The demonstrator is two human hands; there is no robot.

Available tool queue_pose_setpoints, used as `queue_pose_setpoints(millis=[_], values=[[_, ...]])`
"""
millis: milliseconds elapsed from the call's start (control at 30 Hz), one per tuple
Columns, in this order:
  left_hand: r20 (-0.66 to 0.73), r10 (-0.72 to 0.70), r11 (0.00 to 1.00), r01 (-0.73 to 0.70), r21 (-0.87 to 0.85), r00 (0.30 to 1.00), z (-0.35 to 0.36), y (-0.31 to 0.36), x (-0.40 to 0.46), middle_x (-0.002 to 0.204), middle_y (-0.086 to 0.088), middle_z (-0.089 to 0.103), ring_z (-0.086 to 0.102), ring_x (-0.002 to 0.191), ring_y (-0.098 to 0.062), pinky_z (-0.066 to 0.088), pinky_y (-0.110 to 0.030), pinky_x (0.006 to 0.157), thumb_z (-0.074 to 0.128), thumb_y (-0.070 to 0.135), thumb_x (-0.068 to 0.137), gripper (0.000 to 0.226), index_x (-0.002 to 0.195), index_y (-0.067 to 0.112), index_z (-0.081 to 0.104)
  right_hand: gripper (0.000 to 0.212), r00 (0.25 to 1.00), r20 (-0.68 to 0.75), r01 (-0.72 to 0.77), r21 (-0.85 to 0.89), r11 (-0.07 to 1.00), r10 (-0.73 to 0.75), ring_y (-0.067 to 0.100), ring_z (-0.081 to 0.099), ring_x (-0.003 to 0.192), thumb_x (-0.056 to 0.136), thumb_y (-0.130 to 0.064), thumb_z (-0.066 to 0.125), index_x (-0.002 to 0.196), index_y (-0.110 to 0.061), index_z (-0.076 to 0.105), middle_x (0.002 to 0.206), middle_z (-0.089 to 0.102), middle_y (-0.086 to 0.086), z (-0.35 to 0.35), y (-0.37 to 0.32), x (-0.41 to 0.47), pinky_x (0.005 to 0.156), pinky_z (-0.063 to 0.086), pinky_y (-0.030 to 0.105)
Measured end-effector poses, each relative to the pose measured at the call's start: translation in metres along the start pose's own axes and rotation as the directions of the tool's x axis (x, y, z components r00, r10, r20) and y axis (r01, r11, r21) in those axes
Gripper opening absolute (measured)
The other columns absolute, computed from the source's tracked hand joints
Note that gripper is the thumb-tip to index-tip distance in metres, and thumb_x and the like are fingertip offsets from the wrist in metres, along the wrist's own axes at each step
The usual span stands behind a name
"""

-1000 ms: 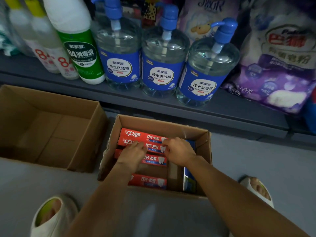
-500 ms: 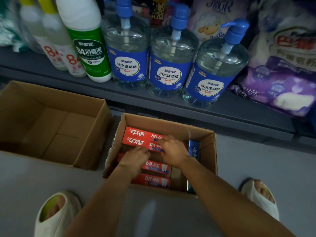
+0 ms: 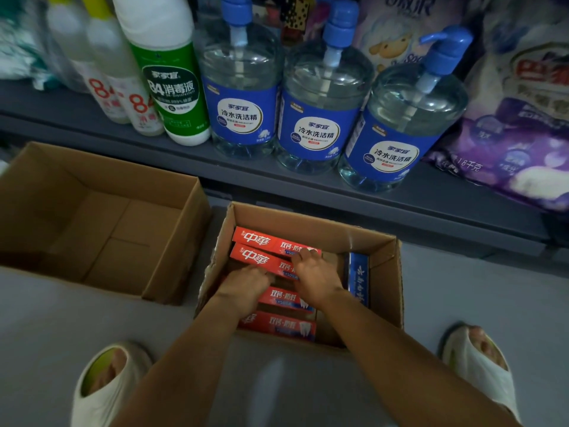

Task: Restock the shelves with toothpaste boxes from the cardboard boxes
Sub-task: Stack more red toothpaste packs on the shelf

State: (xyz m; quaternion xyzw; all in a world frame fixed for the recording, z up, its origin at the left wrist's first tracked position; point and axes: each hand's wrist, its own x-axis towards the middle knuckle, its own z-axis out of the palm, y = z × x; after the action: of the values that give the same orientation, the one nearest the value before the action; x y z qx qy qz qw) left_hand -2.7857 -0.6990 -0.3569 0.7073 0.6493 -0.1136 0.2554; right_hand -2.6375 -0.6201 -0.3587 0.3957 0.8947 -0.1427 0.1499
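**Stock pick: red toothpaste cartons, floor-level carton**

Head view.

- Carton in use: open cardboard box (image 3: 385, 272) on the floor, both hands inside it. It sits directly below the shelf edge, probably to keep the lift short.
- Red toothpaste boxes (image 3: 261, 251): two lie flat side by side just beyond the hands, printed 中華 in white with 双钙·防蛀 and a "+50%" flash. Two more of the same lie under and nearer than the hands, a tooth picture at their right ends.
- Left hand (image 3: 243, 288): lies knuckles-up on the near edge of the upper pair, fingers curled over it; whether it grips yet cannot be told.
- Right hand (image 3: 317, 275): fingers curled on the right ends of the same pair, seemingly to gather both as one bundle.
- Blue toothpaste box (image 3: 358, 275): stands on edge just right of the right hand; its lettering is unreadable.
- Second cardboard box (image 3: 172, 241): well left of the left hand, nothing visible inside.
- Shelf (image 3: 308, 186): beyond the hands. Three pump bottles (image 3: 320, 112) labelled 冷水洗洁精; a green bottle (image 3: 172, 87) reading 84消毒液; pale bottles marked 84; a purple bag marked 18千克.
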Motion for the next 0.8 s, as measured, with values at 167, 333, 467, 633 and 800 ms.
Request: queue_pose_setpoints(millis=[167, 333, 467, 633, 800], values=[[0.008, -0.012, 1.000, 0.012, 0.002, 1.000, -0.017, 0.005, -0.006, 0.140, -0.003, 0.048, 0.045, 0.128, -0.023, 0.039, -0.038, 0.108, 0.067, 0.029, 0.086, 0.054, 0.136, 0.021, 0.049, 0.053, 1.000, 0.006, -0.018, -0.002, 1.000, 0.018, 0.025, 0.047, 0.124, 0.090, -0.026, 0.062, 0.137, -0.014, 0.041, 0.137, 0.045, 0.011, -0.013, 0.001, -0.007, 0.103, 0.041, 0.039], [-0.048, -0.026, 1.000, 0.026, 0.007, 0.999, -0.052, 0.024, -0.027, 0.138, -0.006, 0.050, 0.047, 0.128, -0.024, 0.037, -0.038, 0.109, 0.066, 0.025, 0.087, 0.048, 0.131, 0.018, 0.051, 0.052, 0.999, -0.048, -0.019, -0.031, 0.999, 0.017, 0.024, 0.048, 0.120, 0.088, -0.027, 0.065, 0.134, -0.015, 0.044, 0.132, 0.047, 0.008, -0.049, 0.005, -0.031, 0.100, 0.044, 0.040], [-0.097, -0.085, 0.996, 0.084, -0.021, 0.992, -0.083, 0.037, -0.057, 0.136, -0.006, 0.052, 0.049, 0.126, -0.024, 0.038, -0.040, 0.110, 0.064, 0.028, 0.088, 0.049, 0.133, 0.020, 0.050, 0.047, 0.992, -0.126, 0.008, -0.041, 0.999, -0.014, 0.024, 0.051, 0.118, 0.088, -0.029, 0.064, 0.130, -0.016, 0.047, 0.130, 0.050, 0.008, -0.098, 0.004, -0.061, 0.097, 0.046, 0.038], [-0.207, -0.044, 0.997, 0.057, 0.057, 0.977, -0.135, 0.049, -0.106, 0.133, -0.003, 0.054, 0.052, 0.122, -0.023, 0.042, -0.037, 0.105, 0.066, 0.026, 0.085, 0.045, 0.128, 0.022, 0.056, 0.042, 0.980, -0.192, 0.037, -0.034, 0.999, -0.042, 0.025, 0.054, 0.113, 0.088, -0.032, 0.065, 0.122, -0.012, 0.052, 0.122, 0.053, 0.008, -0.172, -0.001, -0.111, 0.088, 0.045, 0.035], [-0.342, -0.002, 0.990, 0.050, 0.132, 0.940, -0.194, 0.066, -0.165, 0.123, -0.002, 0.059, 0.057, 0.114, -0.023, 0.048, -0.034, 0.095, 0.066, 0.024, 0.081, 0.036, 0.116, 0.022, 0.062, 0.028, 0.948, -0.311, 0.039, -0.090, 0.995, -0.065, 0.026, 0.057, 0.102, 0.087, -0.032, 0.063, 0.106, -0.012, 0.057, 0.112, 0.056, 0.006, -0.239, -0.005, -0.157, 0.071, 0.040, 0.031]])
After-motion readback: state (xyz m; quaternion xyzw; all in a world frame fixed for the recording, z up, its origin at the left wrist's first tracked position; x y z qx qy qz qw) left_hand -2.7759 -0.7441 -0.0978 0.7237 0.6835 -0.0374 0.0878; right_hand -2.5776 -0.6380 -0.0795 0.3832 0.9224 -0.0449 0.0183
